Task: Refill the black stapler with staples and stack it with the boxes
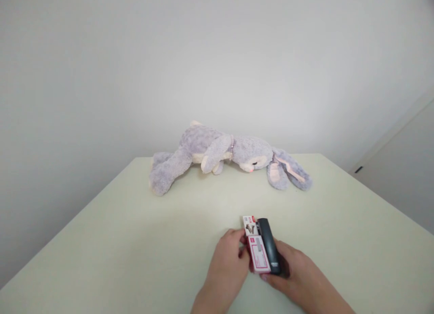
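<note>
A black stapler (pixel 268 245) lies side by side with a white box with a pink border (pixel 258 256), probably staples. At the far end of that box is a smaller white box (pixel 250 225) with a red mark and a picture of dark metal pieces. My left hand (pixel 228 262) presses curled fingers and thumb against the left sides of the boxes. From the right, my right hand (pixel 300 271) wraps around the stapler, its thumb at the near end of the pink-bordered box. Some fingertips of both hands are hidden behind these things.
A grey plush rabbit (pixel 203 142) lies on its side along the back of the pale green table (pixel 135 241), ears to the right. Behind it rises a plain wall (pixel 217 56). A white panel with a dark handle (pixel 358 169) stands beyond the right edge.
</note>
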Demonstrator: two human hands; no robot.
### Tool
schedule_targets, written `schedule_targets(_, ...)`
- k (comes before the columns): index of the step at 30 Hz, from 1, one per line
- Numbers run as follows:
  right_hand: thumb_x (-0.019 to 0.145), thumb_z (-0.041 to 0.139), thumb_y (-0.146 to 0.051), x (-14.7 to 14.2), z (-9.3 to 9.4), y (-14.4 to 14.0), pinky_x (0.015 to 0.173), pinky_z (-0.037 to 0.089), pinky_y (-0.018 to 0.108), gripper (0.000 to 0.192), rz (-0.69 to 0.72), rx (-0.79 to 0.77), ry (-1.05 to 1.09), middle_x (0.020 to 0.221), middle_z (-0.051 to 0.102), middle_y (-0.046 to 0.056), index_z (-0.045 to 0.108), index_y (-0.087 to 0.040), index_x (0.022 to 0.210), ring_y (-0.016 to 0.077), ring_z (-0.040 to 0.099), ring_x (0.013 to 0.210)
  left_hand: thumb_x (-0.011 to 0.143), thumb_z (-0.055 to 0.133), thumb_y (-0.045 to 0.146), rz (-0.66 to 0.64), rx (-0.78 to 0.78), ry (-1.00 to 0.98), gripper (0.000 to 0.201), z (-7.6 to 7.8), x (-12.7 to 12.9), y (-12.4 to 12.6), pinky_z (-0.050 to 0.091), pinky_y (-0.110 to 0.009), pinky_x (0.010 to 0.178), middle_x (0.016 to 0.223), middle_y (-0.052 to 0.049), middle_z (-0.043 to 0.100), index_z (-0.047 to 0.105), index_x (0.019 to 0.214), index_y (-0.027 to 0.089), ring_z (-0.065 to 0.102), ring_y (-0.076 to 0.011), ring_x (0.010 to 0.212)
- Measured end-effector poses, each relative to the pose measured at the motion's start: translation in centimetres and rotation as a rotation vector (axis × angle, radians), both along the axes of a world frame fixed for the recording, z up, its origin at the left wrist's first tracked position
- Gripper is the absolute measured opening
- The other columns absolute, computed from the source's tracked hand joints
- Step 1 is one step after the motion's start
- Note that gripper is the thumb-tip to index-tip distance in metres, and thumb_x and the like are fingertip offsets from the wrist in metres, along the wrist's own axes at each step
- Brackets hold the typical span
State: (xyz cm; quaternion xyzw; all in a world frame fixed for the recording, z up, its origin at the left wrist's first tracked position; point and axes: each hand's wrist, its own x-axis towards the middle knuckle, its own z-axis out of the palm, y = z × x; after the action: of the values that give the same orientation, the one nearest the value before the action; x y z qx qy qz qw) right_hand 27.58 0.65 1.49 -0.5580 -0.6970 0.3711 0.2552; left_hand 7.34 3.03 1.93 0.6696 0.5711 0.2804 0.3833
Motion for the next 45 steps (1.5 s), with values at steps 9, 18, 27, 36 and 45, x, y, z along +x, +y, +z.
schedule_targets(9, 0.073, 0.073, -0.032, 9.8, 1.8, 3.3, 0.072, 0.05, 0.033, 0.034, -0.07, -0.063, -0.085, 0.096, 0.08, 0.005, 0.076, -0.023, 0.106, 0.0302, 0.07, 0.083, 0.075, 0.065, 0.015, -0.173, -0.034, -0.06, 0.029, 0.2, 8.9, 5.2, 0.054, -0.031, 0.081, 0.097, -0.008, 0.077, 0.078, 0.101, 0.02, 0.07, -0.0238, 0.09)
schedule_targets(18, 0.074, 0.074, -0.031, 9.7, 1.7, 3.4, 0.075, 0.05, 0.031, 0.039, -0.032, -0.045, -0.119, 0.1, 0.079, 0.004, 0.075, -0.024, 0.113, 0.0282, 0.07, 0.085, 0.078, 0.066, 0.02, -0.208, -0.042, -0.089, 0.03, -0.5, 8.7, 4.3, 0.055, -0.032, 0.082, 0.1, -0.007, 0.077, 0.078, 0.105, 0.02, 0.07, -0.0228, 0.087)
schedule_targets(27, 0.085, 0.071, -0.053, 11.2, 1.4, -0.5, 0.055, 0.042, 0.029, 0.088, -0.321, 0.14, -0.171, 0.069, 0.056, -0.004, 0.036, -0.019, 0.159, 0.0179, 0.051, 0.056, 0.1, 0.049, 0.026, 0.018, 0.1, -0.115, 0.035, -1.6, -0.5, -0.6, 0.058, -0.032, 0.086, 0.116, -0.006, 0.07, 0.061, 0.132, 0.022, 0.068, -0.016, 0.088)
schedule_targets(36, 0.105, 0.05, -0.04, -3.8, 0.2, -2.7, 0.092, 0.056, 0.033, 0.029, 0.03, 0.202, 0.104, 0.103, 0.073, 0.007, 0.074, -0.024, 0.107, 0.0226, 0.068, 0.103, 0.103, 0.05, 0.035, 0.162, 0.523, 0.55, 0.059, -5.6, -5.9, -3.8, 0.038, -0.055, 0.122, 0.161, -0.01, 0.046, 0.036, 0.158, 0.02, 0.037, -0.0288, 0.152)
schedule_targets(45, 0.1, 0.057, -0.034, -5.6, -4.0, -1.2, 0.121, 0.039, 0.06, 0.049, 0.105, 0.458, -0.299, 0.157, 0.052, 0.002, 0.055, -0.034, 0.15, 0.0325, 0.033, 0.154, 0.103, 0.049, 0.035, 0.099, 0.619, 0.748, 0.063, -5.9, -6.1, -3.4, 0.038, -0.052, 0.121, 0.167, -0.007, 0.037, 0.03, 0.162, 0.022, 0.032, -0.0271, 0.156)
